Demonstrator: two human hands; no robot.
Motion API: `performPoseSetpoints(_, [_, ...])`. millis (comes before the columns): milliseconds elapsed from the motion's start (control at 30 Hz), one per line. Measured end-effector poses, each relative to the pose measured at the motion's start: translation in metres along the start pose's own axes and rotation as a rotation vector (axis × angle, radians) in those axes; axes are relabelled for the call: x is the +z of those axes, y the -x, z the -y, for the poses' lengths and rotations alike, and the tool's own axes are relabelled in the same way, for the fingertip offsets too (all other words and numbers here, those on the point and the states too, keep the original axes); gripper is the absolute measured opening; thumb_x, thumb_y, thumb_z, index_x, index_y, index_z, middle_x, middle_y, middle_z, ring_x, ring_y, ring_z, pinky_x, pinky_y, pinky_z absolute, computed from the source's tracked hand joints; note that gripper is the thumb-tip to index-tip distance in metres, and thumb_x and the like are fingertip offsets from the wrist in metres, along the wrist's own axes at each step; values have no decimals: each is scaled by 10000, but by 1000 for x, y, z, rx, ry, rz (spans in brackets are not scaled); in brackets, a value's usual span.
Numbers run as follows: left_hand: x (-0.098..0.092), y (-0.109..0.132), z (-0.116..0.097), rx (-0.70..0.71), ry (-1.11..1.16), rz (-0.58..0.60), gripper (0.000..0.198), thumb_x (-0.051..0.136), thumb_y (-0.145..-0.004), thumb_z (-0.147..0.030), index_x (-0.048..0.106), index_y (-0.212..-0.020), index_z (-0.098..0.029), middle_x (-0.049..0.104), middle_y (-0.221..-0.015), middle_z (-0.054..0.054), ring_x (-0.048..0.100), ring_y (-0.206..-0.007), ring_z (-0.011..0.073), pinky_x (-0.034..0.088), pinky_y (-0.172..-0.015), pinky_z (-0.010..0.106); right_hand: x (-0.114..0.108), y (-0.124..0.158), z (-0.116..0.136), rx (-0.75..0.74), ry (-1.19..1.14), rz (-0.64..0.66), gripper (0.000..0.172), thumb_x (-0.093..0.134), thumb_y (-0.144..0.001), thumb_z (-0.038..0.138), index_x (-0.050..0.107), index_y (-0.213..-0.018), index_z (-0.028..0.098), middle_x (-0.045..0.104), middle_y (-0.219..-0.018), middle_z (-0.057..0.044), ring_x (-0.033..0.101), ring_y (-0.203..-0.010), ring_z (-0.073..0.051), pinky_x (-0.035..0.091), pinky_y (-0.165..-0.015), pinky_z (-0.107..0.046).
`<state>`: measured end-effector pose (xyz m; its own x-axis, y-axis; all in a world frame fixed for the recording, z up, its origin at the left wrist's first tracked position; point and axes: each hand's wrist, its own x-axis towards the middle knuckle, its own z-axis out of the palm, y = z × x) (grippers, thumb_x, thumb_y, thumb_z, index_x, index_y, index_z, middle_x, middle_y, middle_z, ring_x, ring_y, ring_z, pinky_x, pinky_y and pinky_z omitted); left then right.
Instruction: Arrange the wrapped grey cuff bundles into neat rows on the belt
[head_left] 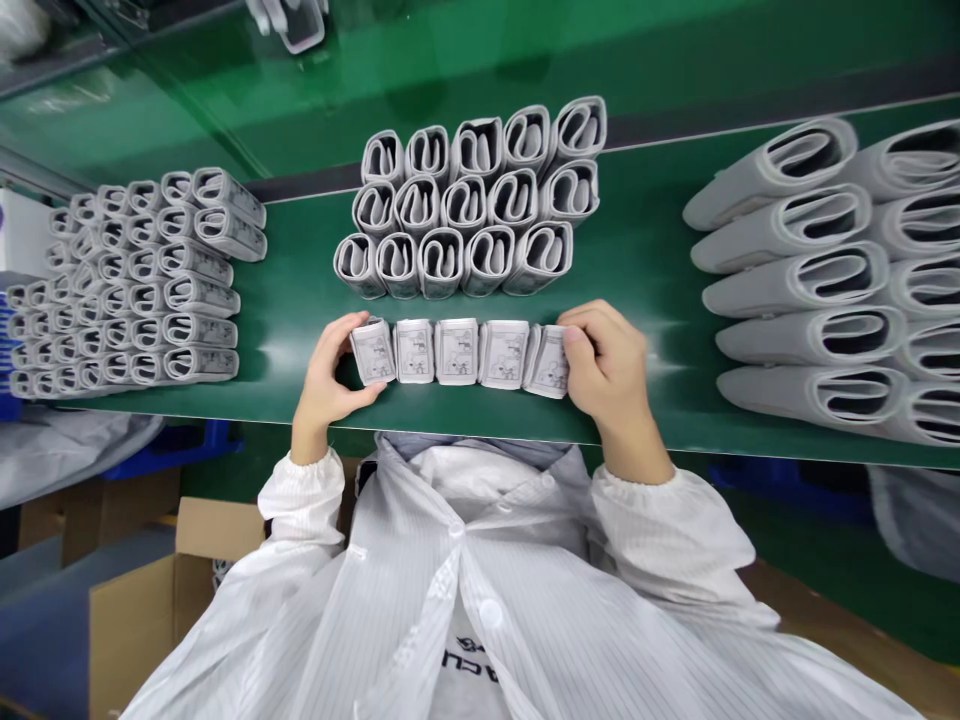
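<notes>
A row of several rolled grey fabric cuffs (456, 352) lies across the green table, their printed drawings facing up. At the row's left end, my left hand (330, 375) curves around the end cuff (373, 352), fingers at its far edge and thumb at its near edge. My right hand (611, 365) is closed at the other end, thumb and curled fingers gripping the rightmost cuff (547, 362), which leans slightly. Just beyond the row stand stacked rolled cuffs (441, 262) in three tiers, their spiral ends toward me.
On the left of the green table (292, 270) is a big block of rolled cuffs (199, 295). Larger, loosely folded grey cuffs (787, 295) are piled at the right. An open cardboard box (131, 630) stands below the table's near edge at left.
</notes>
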<state>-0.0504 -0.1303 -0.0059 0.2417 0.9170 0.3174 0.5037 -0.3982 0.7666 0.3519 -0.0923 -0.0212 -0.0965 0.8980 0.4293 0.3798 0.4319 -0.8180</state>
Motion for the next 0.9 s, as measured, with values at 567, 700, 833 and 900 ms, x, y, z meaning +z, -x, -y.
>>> performPoseSetpoints(567, [-1, 2, 9, -9, 61, -53, 985, 990, -836, -749, 618, -1657, -351, 699, -1574, 175, 739, -1478, 414, 669, -1204, 602, 0, -2, 3, 57, 32, 14, 430, 513, -1217, 543, 643, -898, 286, 731, -911, -70, 702, -831, -271, 570, -774, -460])
performPoseSetpoints(700, [-1, 2, 9, -16, 47, -62, 988, 967, -842, -783, 619, -1655, -343, 698, -1566, 179, 735, -1488, 417, 671, -1201, 595, 0, -2, 5, 80, 40, 17, 492, 478, -1218, 609, 641, -882, 288, 735, -911, -80, 707, -837, -280, 578, -780, -476])
performPoseSetpoints(833, [0, 3, 11, -14, 56, -83, 1023, 967, -821, -811, 616, -1659, -341, 696, -1556, 178, 742, -1477, 419, 667, -1205, 582, 0, -2, 5, 76, 28, 7, 506, 462, -1222, 615, 643, -879, 289, 736, -907, -81, 708, -832, -279, 578, -775, -475])
performPoseSetpoints(900, [1, 2, 11, -14, 57, -85, 1023, 967, -822, -810, 617, -1659, -338, 698, -1554, 177, 743, -1474, 420, 665, -1207, 584, 0, -2, 5, 75, 18, 6, 501, 459, -1224, 605, 642, -880, 291, 737, -907, -83, 706, -831, -283, 576, -774, -480])
